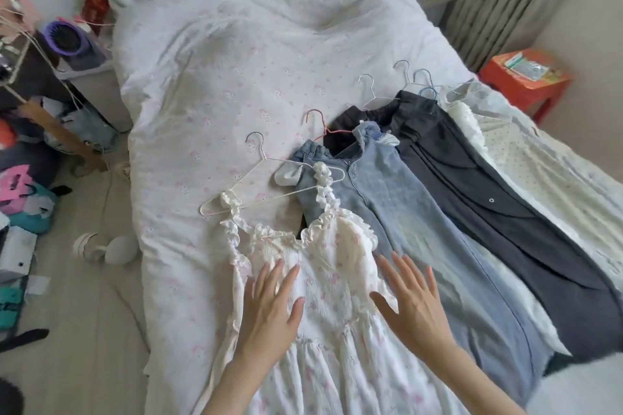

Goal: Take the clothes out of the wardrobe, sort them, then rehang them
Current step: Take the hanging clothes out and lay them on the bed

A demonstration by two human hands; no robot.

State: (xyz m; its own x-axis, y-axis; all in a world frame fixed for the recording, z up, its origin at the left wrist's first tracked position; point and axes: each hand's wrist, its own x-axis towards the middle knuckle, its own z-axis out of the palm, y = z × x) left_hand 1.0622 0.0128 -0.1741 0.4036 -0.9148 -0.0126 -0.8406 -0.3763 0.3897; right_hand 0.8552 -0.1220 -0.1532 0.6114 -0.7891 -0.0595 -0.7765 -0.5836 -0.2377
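Cluttering the floor at the far left were bags and boxes, and a purple fan (pixel 67 39) was seen on a stand beside the bed (pixel 215 77), whose pale quilt was printed with small pink figures. On the near half of the quilt the clothes were laid out in a row, each on a wire hanger. Nearest the left lay a white ruffled dress (pixel 323 280) with thin straps, hung on a white hanger (pixel 266 175). The left hand (pixel 273 310) was pressed flat on its smocked bodice, fingers straight and spread, nothing gripped. The right hand (pixel 413 303) was held just beside it over the dress's right edge, fingers likewise straight and spread wide, nothing held; whether it touched the cloth could not be told. To the right, partly under the dress, light blue jeans (pixel 394 199) were laid, then dark grey trousers (pixel 472 178), then a white dotted garment (pixel 539 158) at the bed's right edge. Beyond that, a red stool (pixel 519 87) stood on the floor.
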